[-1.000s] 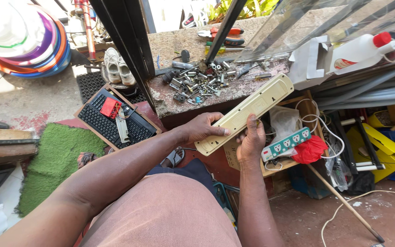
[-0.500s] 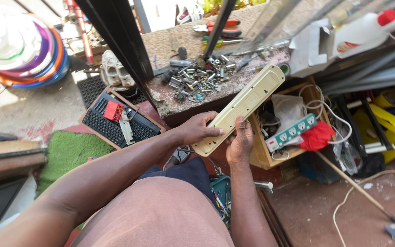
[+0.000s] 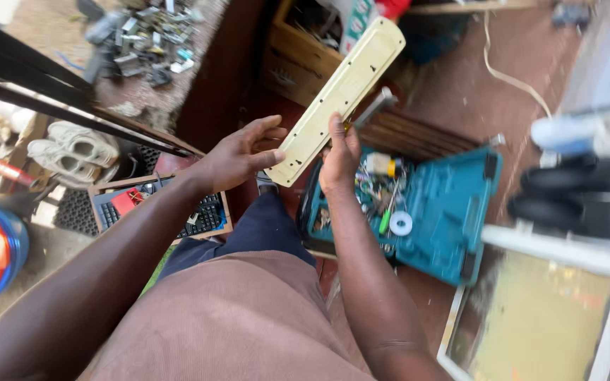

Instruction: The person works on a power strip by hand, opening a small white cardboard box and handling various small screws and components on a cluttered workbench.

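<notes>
Blur softens the top of the view, so I cannot make out the single pieces in the heap of metal parts [image 3: 142, 39] on the rough ledge. My right hand [image 3: 338, 159] is closed around a tool whose handle is hidden in the palm; only a grey metal tip [image 3: 374, 106] shows past the fingers, too smeared to name. It also presses against the cream plastic power strip casing [image 3: 340, 95], a long flat slab with rounded ends and small holes, held tilted above my lap. My left hand [image 3: 238, 155] cups the casing's lower end, fingers spread and loose, thumb touching its edge. Below sits an open teal plastic tool case [image 3: 453, 212], cluttered inside, partly covered by my right forearm. A black keyboard [image 3: 202, 215] lies in a shallow wooden tray, half hidden behind my left arm.
</notes>
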